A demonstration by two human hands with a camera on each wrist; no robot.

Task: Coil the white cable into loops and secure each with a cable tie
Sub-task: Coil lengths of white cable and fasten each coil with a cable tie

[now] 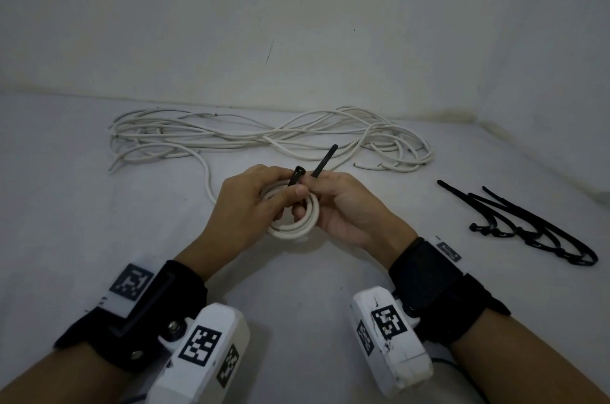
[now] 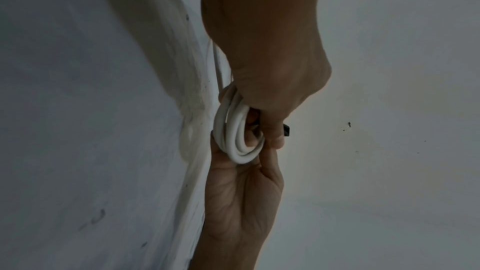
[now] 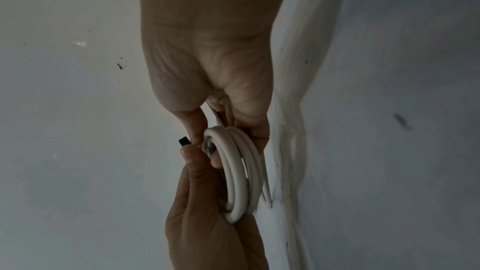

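Observation:
A small coil of white cable (image 1: 294, 228) sits between both hands above the white surface. My left hand (image 1: 264, 195) grips the coil, its thumb pressing the head end of a black cable tie (image 1: 298, 174) against the loops. My right hand (image 1: 321, 185) pinches the tie's tail, which sticks up and away from me. In the left wrist view the coil (image 2: 237, 141) shows edge-on, with the tie's head (image 2: 286, 130) poking past my left hand (image 2: 270, 130). The right wrist view shows the coil (image 3: 240, 174), my right hand (image 3: 207, 139) and a bit of the tie (image 3: 184, 142).
The uncoiled cable (image 1: 264, 136) lies in a loose heap at the back by the wall, one strand leading to the coil. Several spare black cable ties (image 1: 531, 228) lie to the right. A wall closes off the far side.

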